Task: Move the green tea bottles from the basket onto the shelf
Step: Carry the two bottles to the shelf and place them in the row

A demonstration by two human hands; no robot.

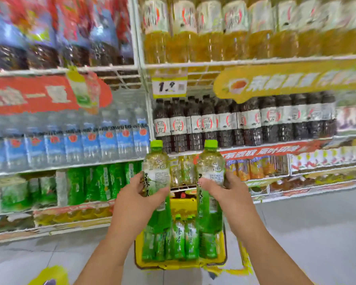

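Two green tea bottles held up above the basket, one per hand.

Left hand (136, 199) wraps fingers and thumb round a clear plastic green-capped tea bottle (157, 175), upright, above the yellow plastic basket (222, 257). Right hand (227, 192) grips a second matching tea bottle (210, 173), upright, above the basket's right side. More green-labelled bottles (180, 237) stand inside the basket. White wire shelf (255, 148) with dark bottles rises beyond the basket.
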